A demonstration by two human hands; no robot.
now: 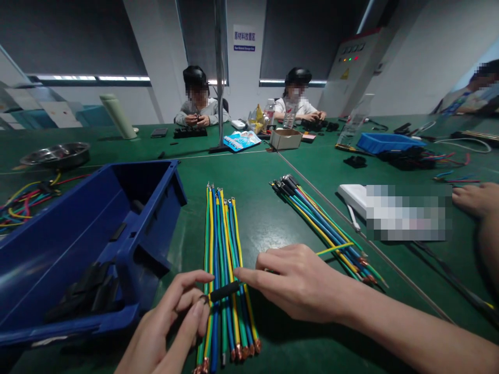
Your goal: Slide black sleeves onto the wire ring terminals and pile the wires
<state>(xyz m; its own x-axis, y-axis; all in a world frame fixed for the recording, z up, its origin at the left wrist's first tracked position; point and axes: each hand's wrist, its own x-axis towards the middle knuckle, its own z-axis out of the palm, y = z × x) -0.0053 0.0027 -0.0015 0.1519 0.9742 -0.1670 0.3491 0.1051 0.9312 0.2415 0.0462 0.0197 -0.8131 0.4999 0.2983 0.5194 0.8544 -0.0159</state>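
A short black sleeve [225, 291] lies crosswise above a row of blue and yellow-green wires [223, 234] with bare copper ends nearest me. My left hand [177, 314] pinches the sleeve's left end, where a small dark tip shows between thumb and fingers. At its right end, my right hand [290, 280] has its index finger against the sleeve, the other fingers curled. From behind this hand a yellow-green wire [336, 249] sticks out to the right, over a second bundle of wires [319, 223] with black-sleeved far ends. The wire's stretch inside my right hand is hidden.
A blue bin [156, 208] holding black sleeves [88, 291] stands at left, beside a metal dish [56, 155]. On the right lie a white device [351, 195] and another person's hand [475, 200]. Two people sit across the table near a cardboard box [286, 139].
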